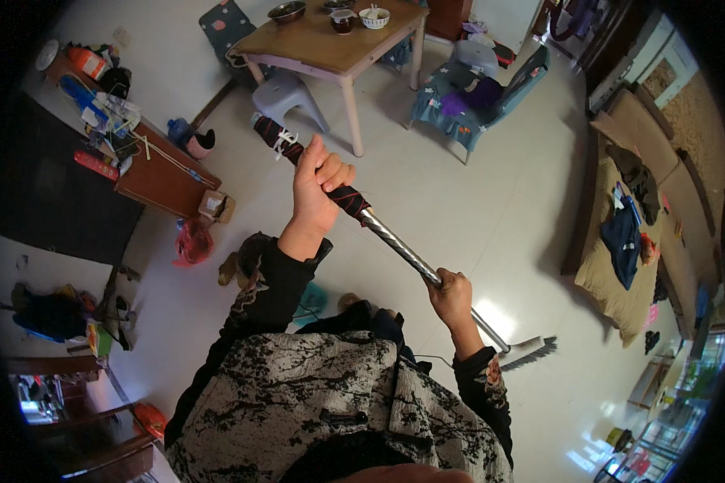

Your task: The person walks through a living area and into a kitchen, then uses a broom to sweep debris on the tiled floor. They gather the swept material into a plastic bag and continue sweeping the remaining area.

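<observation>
A broom with a metal handle slants across in front of me, from upper left down to lower right. My left hand is wrapped around its upper end, where black cloth with red lines and a white tie cover the tube. Lower on the bare metal, my right hand grips the shaft. Past my right forearm the broom head, pale with dark bristles, is at the pale tiled floor; whether it touches the floor is hard to tell. By my feet is a teal plastic object, partly hidden by my left sleeve.
Ahead stands a wooden table with bowls, beside a grey plastic stool and a cloth-covered chair. A cluttered brown cabinet, cardboard box and red plastic bag are left. A sofa with clothes lines the right.
</observation>
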Available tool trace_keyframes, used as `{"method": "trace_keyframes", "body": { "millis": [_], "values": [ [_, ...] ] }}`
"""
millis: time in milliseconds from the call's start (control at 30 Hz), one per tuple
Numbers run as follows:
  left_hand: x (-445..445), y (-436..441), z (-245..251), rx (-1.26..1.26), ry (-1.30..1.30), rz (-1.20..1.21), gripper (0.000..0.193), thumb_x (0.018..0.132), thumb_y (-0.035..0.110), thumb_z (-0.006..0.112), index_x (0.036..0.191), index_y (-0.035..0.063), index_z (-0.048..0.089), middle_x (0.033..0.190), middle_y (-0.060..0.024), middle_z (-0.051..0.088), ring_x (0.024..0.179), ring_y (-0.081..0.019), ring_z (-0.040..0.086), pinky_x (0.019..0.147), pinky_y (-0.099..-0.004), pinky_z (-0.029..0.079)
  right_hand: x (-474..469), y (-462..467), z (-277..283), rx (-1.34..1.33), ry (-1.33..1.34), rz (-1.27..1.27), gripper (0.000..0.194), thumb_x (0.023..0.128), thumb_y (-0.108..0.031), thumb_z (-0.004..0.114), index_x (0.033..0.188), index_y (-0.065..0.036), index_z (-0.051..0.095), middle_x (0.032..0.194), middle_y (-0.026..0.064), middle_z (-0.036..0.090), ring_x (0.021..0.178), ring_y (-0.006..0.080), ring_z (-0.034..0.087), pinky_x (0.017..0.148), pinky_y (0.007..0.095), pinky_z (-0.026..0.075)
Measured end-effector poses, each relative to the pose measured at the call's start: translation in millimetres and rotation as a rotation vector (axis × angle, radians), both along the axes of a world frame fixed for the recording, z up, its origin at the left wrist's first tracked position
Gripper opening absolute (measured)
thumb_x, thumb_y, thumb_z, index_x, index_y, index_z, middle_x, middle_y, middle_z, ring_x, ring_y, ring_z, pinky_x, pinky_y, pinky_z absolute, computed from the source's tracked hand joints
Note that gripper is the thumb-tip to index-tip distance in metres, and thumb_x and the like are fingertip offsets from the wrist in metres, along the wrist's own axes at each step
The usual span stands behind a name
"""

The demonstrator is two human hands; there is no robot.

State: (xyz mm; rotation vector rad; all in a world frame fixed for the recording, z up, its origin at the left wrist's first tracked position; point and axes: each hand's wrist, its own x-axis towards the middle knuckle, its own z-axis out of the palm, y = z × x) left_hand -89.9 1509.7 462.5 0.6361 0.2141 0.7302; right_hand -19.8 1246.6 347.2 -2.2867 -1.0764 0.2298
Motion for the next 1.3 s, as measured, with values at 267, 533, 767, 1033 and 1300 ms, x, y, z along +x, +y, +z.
{"method": "trace_keyframes", "body": {
  "millis": [267,533,767,1033,1300],
  "values": [
    [9,-11,8,0.025,0.141,0.09,0.04,0.087,0.04,0.061,0.066,0.0165,0.037,0.057,0.0054,0.034,0.052,-0.0076,0.032,0.054,-0.023,0.032,-4,-4,0,0.171,0.27,0.043,0.03,0.084,-0.032,0.062,0.079,-0.004,0.052,0.062,0.0143,0.055,0.058,0.0334,0.051,0.056,0.043,0.042],
    [1,-5,-1,0.462,0.322,0.238,0.03,0.087,0.026,0.064,0.1,0.0061,0.045,0.085,0.001,0.048,0.079,-0.011,0.048,0.077,-0.0272,0.04,-9,-12,-14,0.213,0.203,-0.033,0.031,0.085,-0.031,0.06,0.074,-0.004,0.05,0.057,0.0136,0.051,0.056,0.0335,0.047,0.053,0.0419,0.038],
    [-16,17,2,1.253,0.388,0.852,0.04,0.075,0.016,0.075,0.103,0.0042,0.048,0.095,-0.0051,0.047,0.08,-0.0157,0.049,0.076,-0.0294,0.042,-15,-19,-14,0.216,0.116,-0.087,0.028,0.084,-0.028,0.062,0.074,-0.005,0.051,0.056,0.0129,0.051,0.056,0.0335,0.046,0.052,0.0425,0.038],
    [-18,22,20,1.467,0.386,0.853,0.016,0.075,0.002,0.07,0.085,0.0025,0.058,0.081,-0.0057,0.053,0.074,-0.0175,0.052,0.067,-0.0274,0.044,-22,-19,-18,0.21,0.126,-0.094,0.026,0.083,-0.026,0.063,0.075,-0.004,0.052,0.057,0.0134,0.052,0.055,0.0337,0.047,0.052,0.0423,0.039],
    [-18,19,10,0.847,0.175,0.499,0.01,0.088,0.008,0.06,0.087,0.0013,0.052,0.082,-0.0029,0.057,0.075,-0.009,0.054,0.069,-0.0236,0.045,-19,-26,-26,0.257,0.652,-0.016,0.039,0.09,-0.037,0.054,0.072,-0.004,0.044,0.055,0.0029,0.039,0.054,0.013,0.037,0.049,0.0303,0.033]
  ]
}}
